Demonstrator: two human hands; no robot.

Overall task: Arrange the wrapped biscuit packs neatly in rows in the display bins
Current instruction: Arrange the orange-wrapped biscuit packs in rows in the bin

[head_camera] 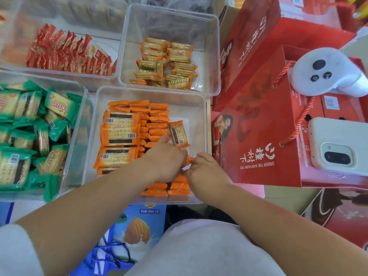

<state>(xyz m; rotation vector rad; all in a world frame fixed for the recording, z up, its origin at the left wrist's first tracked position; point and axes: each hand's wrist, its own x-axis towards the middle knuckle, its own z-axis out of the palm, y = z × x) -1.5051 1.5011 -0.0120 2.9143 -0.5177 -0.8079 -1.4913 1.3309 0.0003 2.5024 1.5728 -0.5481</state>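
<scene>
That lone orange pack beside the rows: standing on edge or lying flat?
Lying flat. The lone orange pack shows its broad barcoded face, askew beside the edge-on rows.

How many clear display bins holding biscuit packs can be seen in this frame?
4 clearly: red-pack bin far left, yellow-pack bin far centre, green-pack bin near left, orange-pack bin near centre. Blurred bins along the top edge may add more.

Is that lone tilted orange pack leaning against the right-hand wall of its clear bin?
Apart. The head view shows a strip of bare bin floor between the tilted orange pack and the bin's right wall.
</scene>
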